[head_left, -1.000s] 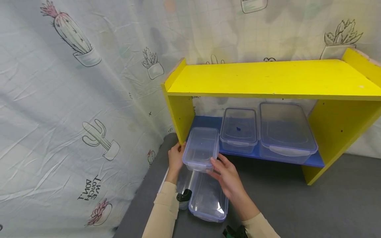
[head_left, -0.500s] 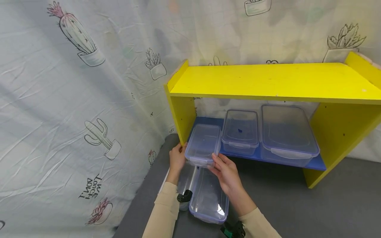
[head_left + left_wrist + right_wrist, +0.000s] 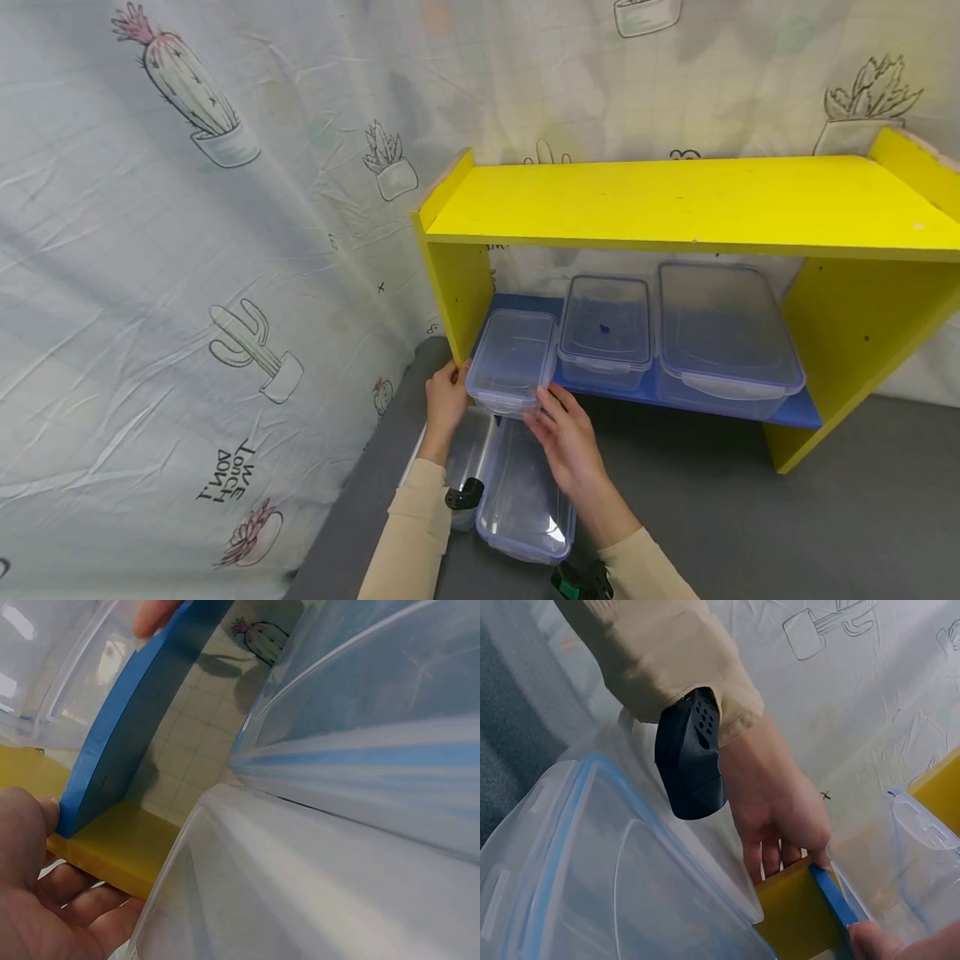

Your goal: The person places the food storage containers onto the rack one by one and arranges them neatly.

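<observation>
Small clear lidded plastic container (image 3: 512,360), centre frame on blue shelf board (image 3: 795,407): light, stiff, slick (looks empty). Left hand (image 3: 444,397) and right hand (image 3: 564,431) grip its near corners, fingers curled.

Lighting: bright, even, diffuse; soft shadow beneath the yellow wooden shelf (image 3: 675,200). Glare: highlight on the clear plastic lidded container (image 3: 525,500). Head view: wide-angle edge bending. Wrist views: close plastic blurred.
</observation>
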Available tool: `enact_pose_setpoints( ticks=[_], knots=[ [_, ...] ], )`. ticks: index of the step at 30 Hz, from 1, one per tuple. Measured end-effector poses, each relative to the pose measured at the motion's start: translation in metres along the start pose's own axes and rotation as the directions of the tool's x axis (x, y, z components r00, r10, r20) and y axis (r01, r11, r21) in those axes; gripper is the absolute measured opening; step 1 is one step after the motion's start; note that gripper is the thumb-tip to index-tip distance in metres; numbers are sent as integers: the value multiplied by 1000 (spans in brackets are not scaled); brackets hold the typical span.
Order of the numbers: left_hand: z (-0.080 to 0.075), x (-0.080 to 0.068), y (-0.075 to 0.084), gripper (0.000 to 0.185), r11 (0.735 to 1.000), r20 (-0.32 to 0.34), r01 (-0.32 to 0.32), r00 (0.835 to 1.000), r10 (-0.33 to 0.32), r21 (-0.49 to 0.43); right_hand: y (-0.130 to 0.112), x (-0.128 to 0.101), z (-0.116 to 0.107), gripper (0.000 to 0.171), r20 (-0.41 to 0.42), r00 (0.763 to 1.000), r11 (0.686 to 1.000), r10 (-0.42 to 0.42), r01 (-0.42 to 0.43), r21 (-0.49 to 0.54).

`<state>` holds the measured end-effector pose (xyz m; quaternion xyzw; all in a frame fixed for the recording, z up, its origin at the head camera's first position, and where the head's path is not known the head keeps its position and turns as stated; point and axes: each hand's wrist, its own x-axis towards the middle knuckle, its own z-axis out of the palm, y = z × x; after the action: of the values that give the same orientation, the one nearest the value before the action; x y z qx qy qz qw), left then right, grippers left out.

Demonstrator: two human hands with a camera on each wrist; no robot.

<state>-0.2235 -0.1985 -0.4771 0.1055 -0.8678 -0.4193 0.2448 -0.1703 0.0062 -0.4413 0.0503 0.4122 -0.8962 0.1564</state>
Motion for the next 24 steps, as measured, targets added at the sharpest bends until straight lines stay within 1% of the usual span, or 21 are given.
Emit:
enact_pose_setpoints(
  ticks=[5, 11, 15, 21, 24],
  knots=[
    [0, -1, -3, 25, 1000, 2, 2, 1000, -2, 7, 1, -5, 1, 71, 35, 999, 997, 32, -30, -70],
    [0, 1, -4, 26, 1000, -3, 6, 1000, -6, 19, 6, -11, 2, 66, 65, 993, 988, 102, -93, -126],
    [0, 1, -3, 26, 1000, -3, -1, 1000, 1, 9, 6, -12, 4, 68, 92, 989, 990, 120, -112, -90],
    [0, 0, -1, 25, 1000, -2, 3, 1000, -3, 8, 6, -11, 6, 52, 89, 991, 995, 100, -99, -6],
    [1, 0, 0, 25, 1000, -11, 2, 1000, -2, 16, 7, -10, 6, 52, 91, 992, 996, 90, -91, 7]
  ],
)
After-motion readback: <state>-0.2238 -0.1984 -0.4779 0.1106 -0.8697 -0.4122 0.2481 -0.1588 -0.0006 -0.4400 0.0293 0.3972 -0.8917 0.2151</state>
